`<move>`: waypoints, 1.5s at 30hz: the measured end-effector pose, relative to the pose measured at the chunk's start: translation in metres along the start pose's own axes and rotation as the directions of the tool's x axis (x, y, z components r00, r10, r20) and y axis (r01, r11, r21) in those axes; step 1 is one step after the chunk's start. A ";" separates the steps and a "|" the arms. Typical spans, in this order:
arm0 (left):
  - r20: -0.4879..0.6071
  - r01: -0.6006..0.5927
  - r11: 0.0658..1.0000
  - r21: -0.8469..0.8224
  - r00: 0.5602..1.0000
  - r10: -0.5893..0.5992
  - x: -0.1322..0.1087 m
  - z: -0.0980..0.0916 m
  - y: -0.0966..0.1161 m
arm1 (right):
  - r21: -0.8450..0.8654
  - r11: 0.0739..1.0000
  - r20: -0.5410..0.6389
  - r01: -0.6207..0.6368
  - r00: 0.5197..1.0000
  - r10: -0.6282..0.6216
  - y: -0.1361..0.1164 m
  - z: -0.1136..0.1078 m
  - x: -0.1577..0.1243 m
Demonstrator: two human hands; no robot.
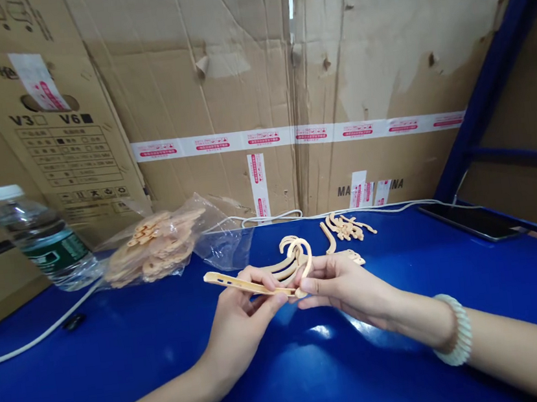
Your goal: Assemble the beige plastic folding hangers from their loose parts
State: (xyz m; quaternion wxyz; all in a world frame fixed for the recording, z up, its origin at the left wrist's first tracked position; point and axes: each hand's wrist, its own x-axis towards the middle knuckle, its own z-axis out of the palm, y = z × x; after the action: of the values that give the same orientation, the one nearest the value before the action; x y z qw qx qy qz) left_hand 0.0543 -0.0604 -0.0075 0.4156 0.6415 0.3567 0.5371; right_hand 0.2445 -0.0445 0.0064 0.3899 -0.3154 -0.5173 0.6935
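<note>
Just above the blue table, my left hand [243, 312] pinches a beige plastic hanger arm [232, 282], a long slotted strip that points to the left. My right hand [352, 285] is closed on a curved beige hanger hook [308, 251], thumb and fingers at its lower end. Hook and arm meet between my fingertips; whether they are joined I cannot tell. Right behind my hands lie beige hangers [279, 266] with hooks, partly covered by my fingers. A pile of loose beige hook pieces [345, 227] rests farther back to the right.
A clear plastic bag [199, 235] of beige hanger parts [156, 244] lies at the back left, beside a water bottle [48, 238]. A black phone or tablet [469, 222] is at the right. White cable [382, 208] runs along cardboard [206, 91] behind the blue table [146, 366].
</note>
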 end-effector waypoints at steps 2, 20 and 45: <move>0.008 -0.016 1.000 -0.008 1.000 0.016 -0.001 0.000 0.000 | -0.006 1.000 0.001 0.014 1.000 -0.014 0.001 0.001 0.000; 0.011 0.080 0.995 -0.058 0.997 -0.080 -0.008 0.009 0.004 | -0.192 0.949 -0.006 0.251 0.966 -0.257 0.009 0.006 0.001; 0.041 0.384 0.903 -0.191 0.922 -0.384 -0.005 0.008 0.003 | -0.965 -0.015 0.256 0.262 0.925 -0.282 -0.043 -0.131 0.040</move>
State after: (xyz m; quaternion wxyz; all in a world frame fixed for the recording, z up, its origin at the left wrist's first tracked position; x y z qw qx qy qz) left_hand 0.0614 -0.0676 -0.0073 0.5744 0.5155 0.4213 0.4763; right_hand 0.3437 0.0586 0.0122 0.1956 -0.3933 -0.8967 0.0542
